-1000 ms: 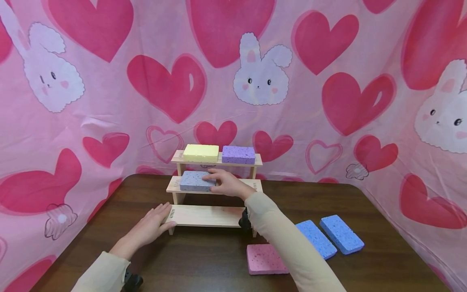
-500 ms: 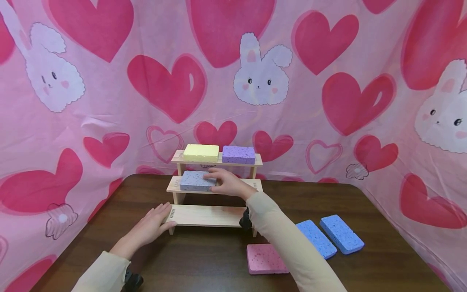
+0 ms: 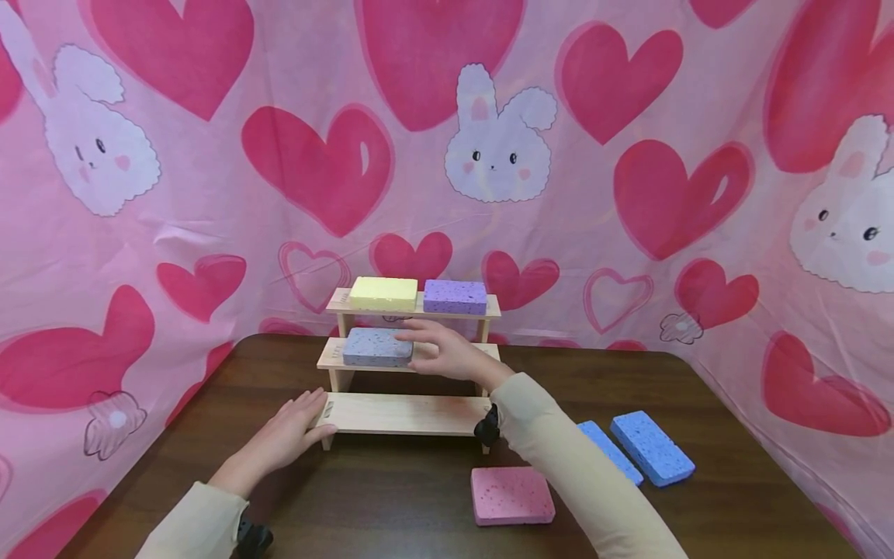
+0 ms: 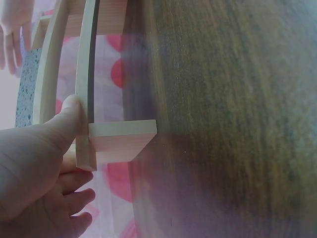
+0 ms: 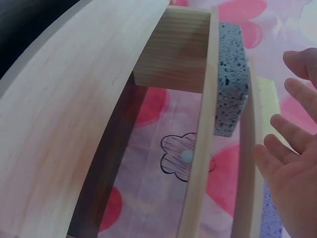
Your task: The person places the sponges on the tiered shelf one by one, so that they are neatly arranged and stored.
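A three-tier wooden shelf stand (image 3: 408,413) stands on the table. My left hand (image 3: 282,439) holds the left end of its lowest tier. The left wrist view shows the thumb on top of the board and the fingers bent past its end. On the left of the middle tier lies a grey-blue speckled sponge (image 3: 378,348). My right hand (image 3: 454,353) hovers at this sponge's right side, fingers spread; in the right wrist view a gap separates the fingers (image 5: 292,134) from the sponge. The top tier carries a yellow sponge (image 3: 383,294) and a purple sponge (image 3: 455,297).
A pink sponge (image 3: 512,497) lies on the brown table (image 3: 377,505) in front of the stand. Two blue sponges lie further right, one blue sponge (image 3: 653,449) in full view and the other partly behind the right sleeve (image 3: 580,466). A pink heart-and-rabbit cloth (image 3: 419,210) hangs behind.
My right hand has let go of the grey-blue sponge and drawn back slightly to the right. The sponge stays on the middle tier. My left hand has kept its place.
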The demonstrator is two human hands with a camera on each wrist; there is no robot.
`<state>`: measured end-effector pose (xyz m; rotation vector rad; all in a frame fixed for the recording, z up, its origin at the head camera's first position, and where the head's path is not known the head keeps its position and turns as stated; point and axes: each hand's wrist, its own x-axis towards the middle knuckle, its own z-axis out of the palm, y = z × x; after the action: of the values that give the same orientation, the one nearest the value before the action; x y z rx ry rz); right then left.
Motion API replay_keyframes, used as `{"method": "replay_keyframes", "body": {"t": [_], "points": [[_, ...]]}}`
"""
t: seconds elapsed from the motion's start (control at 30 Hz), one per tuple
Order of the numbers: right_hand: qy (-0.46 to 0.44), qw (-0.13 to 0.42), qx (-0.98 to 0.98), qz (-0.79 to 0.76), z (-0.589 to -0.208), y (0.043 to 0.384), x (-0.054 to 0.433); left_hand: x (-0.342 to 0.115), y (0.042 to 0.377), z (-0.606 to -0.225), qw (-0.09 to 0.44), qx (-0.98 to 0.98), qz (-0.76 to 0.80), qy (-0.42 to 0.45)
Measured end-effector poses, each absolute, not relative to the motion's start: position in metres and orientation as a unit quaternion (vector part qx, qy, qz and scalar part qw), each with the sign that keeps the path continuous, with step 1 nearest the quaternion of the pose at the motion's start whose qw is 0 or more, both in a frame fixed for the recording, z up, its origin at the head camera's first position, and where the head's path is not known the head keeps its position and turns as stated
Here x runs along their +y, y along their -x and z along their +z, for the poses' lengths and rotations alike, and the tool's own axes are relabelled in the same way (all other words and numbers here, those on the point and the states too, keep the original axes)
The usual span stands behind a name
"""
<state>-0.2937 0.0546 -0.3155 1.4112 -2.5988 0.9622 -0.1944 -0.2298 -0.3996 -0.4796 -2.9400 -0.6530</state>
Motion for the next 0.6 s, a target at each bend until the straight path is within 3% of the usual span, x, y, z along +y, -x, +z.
{"method": "replay_keyframes", "body": {"t": [0.6], "points": [[-0.483,0.001,-0.815,0.320,-0.314,0.258,0.097,-0.229,0.193,-0.398,0.042,-0.965,-0.211,0.153]]}}
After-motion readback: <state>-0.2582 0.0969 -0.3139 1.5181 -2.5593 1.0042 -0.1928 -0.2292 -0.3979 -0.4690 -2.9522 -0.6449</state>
